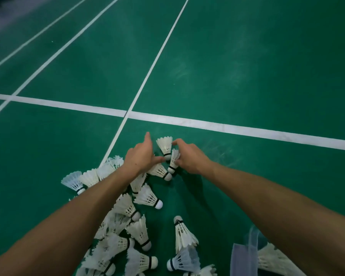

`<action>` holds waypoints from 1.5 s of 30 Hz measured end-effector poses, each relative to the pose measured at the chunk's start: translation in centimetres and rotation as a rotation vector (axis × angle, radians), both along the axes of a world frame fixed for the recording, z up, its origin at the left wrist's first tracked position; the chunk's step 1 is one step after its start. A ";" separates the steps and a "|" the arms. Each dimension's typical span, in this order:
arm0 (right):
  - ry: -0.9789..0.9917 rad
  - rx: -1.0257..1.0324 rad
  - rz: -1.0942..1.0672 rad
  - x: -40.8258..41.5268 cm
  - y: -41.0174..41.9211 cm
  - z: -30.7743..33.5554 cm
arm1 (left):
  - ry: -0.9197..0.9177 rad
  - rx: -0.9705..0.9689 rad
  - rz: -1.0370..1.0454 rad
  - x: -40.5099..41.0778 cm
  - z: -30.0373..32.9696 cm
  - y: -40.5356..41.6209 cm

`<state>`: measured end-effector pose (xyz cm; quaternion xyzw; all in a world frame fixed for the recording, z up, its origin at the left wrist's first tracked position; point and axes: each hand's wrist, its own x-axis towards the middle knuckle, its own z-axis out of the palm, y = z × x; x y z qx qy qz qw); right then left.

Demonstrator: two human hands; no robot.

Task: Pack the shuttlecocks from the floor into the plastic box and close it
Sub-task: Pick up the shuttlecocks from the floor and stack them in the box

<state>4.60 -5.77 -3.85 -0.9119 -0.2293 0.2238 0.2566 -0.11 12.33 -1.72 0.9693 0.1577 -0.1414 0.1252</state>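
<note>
Several white feather shuttlecocks [147, 198] lie in a pile on the green court floor, running from the centre down to the lower left. My left hand [139, 156] is over the far end of the pile, index finger straight and thumb reaching toward the cork of a far shuttlecock [164, 145]. My right hand [190, 157] curls its fingers round a small shuttlecock [174, 160] right beside it. Another shuttlecock [159, 170] lies just under both hands. The translucent plastic box [242, 255] shows at the lower right, with shuttlecocks [271, 259] inside it.
White court lines [207, 124] cross the green floor just beyond my hands. Two loose shuttlecocks [182, 234] lie between the pile and the box. The floor farther out is bare green mat.
</note>
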 end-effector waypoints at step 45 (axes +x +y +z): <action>0.024 0.183 -0.319 -25.2 -28.1 6.6 | -0.272 -0.721 -0.472 -15.0 15.3 -20.5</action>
